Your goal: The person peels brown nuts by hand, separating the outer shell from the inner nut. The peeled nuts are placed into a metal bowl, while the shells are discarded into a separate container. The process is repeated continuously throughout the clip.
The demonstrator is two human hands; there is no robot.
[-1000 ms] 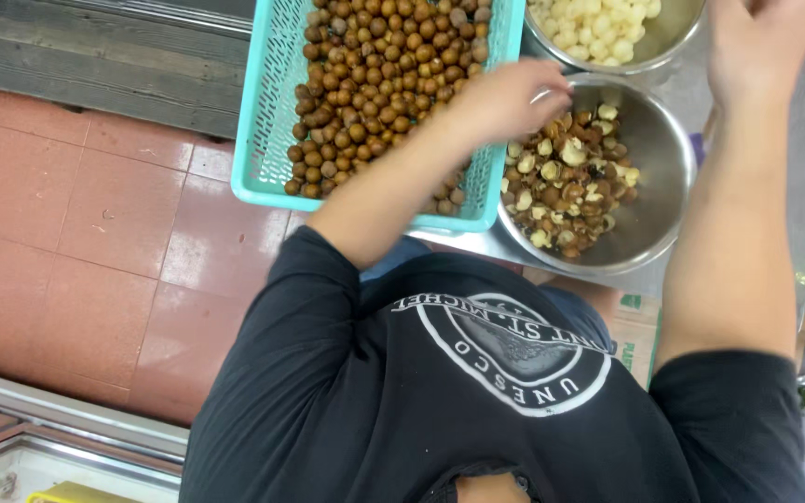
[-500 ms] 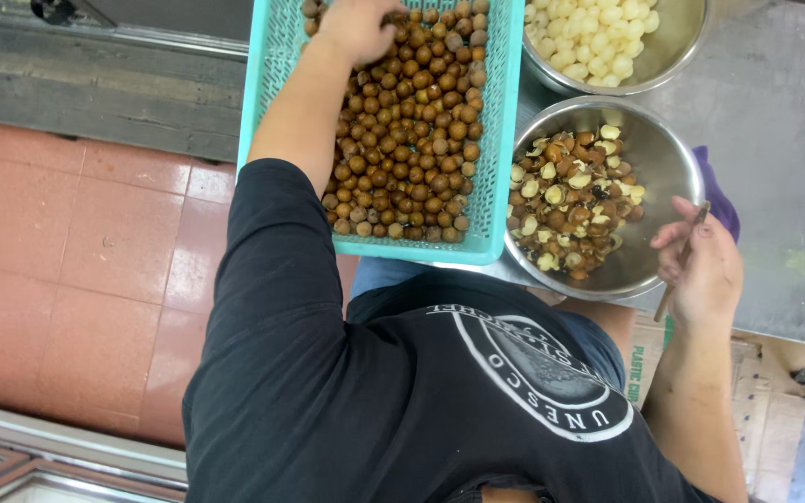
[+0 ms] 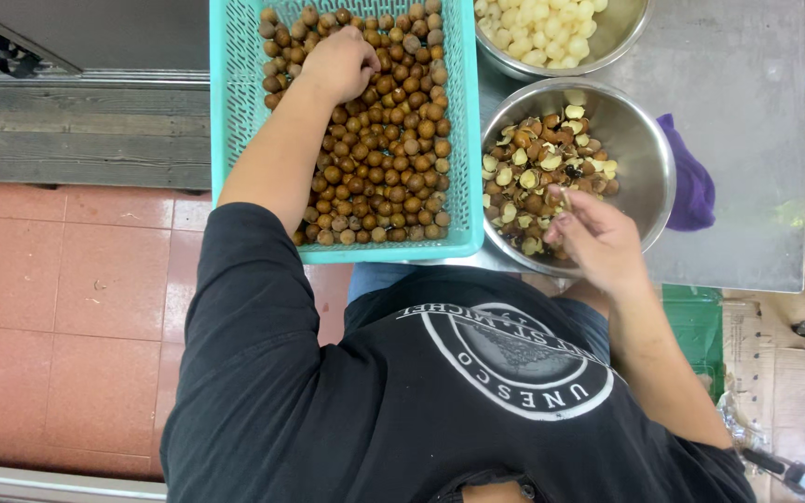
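My left hand [image 3: 339, 63] reaches into a teal plastic basket [image 3: 235, 140] full of round brown nuts [image 3: 393, 158]. Its fingers are curled down into the nuts near the far left of the pile. My right hand [image 3: 598, 240] hovers over the near rim of a steel bowl [image 3: 649, 154] holding broken shells and pale nut pieces [image 3: 538, 168]. Its fingertips pinch a small thin pale object [image 3: 566, 197]; what it is cannot be made out.
A second steel bowl [image 3: 621, 33] of pale peeled kernels stands behind the shell bowl on a grey metal table [image 3: 738, 112]. A purple cloth [image 3: 691, 182] lies right of the shell bowl. Red floor tiles [image 3: 67, 307] lie to the left; cardboard [image 3: 775, 363] at lower right.
My right hand has moved left from beside the shell bowl to over its near rim. My left hand stays in the basket, curled on the nuts.
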